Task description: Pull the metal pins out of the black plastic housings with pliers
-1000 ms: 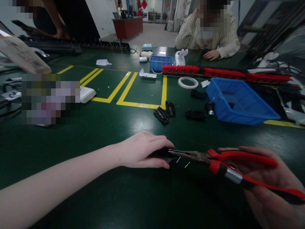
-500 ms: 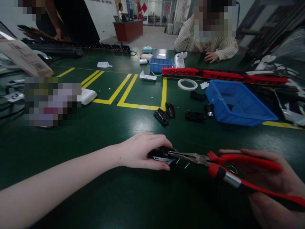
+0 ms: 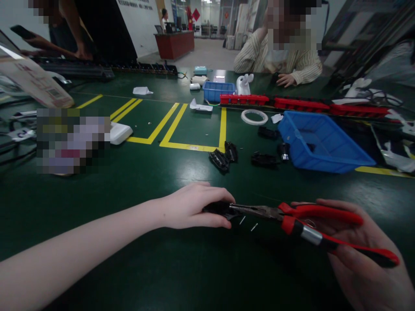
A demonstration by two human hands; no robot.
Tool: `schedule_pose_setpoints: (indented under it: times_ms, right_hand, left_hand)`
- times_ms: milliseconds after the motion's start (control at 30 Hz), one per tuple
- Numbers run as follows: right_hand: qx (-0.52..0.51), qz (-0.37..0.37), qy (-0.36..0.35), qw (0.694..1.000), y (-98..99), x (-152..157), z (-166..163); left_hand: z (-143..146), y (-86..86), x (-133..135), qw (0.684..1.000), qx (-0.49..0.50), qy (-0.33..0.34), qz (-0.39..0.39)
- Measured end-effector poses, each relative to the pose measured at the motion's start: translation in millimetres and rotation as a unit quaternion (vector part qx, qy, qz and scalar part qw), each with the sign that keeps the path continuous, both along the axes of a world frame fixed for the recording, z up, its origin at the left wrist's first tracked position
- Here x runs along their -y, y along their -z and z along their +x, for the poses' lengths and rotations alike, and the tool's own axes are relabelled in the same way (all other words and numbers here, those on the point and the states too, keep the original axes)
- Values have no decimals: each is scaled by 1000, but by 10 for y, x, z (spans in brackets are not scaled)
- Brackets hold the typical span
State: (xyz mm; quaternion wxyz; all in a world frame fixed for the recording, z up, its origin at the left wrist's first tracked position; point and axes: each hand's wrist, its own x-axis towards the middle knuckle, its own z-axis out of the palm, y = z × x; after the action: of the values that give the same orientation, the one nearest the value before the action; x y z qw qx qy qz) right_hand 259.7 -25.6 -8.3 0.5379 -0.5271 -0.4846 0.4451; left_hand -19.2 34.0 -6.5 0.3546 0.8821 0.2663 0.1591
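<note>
My left hand (image 3: pixel 197 205) grips a small black plastic part (image 3: pixel 220 209) between thumb and fingers, low over the green table. In my right hand (image 3: pixel 366 255) is a pair of needle-nose pliers (image 3: pixel 288 220) with red and black handles. The pliers' jaws reach to the right end of the black part; whether they pinch anything there I cannot tell. Two thin metal pins (image 3: pixel 248 223) lie on the table just below the jaws. Beyond my hands, several similar black parts (image 3: pixel 220 160) rest on the table.
A blue bin (image 3: pixel 327 162) stands at the right, beside a roll of tape (image 3: pixel 254 117). Red strips (image 3: pixel 300 103) run across behind it, near a smaller blue bin (image 3: pixel 219 91). Across the table sits a person in a striped sleeve (image 3: pixel 309 71). A white box (image 3: pixel 119 133) lies left.
The pliers and my right hand have shifted slightly left and the handles look a little closer together. The black part has tilted in my left hand.
</note>
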Motion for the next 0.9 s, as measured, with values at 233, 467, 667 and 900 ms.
schedule_pose_setpoints:
  times_ms: [233, 467, 667, 900]
  right_hand:
    - [13, -2, -19, 1000, 41, 32, 82]
    - [9, 22, -51, 998, 64, -1, 70]
    - [43, 50, 29, 997, 81, -41, 133]
    - [190, 124, 38, 973, -1, 14, 120]
  left_hand:
    - [5, -10, -4, 1000, -24, -7, -11]
    - [24, -26, -14, 999, -30, -30, -26]
    - [32, -36, -1, 996, -50, -56, 49]
    - [32, 4, 18, 987, -92, -54, 119]
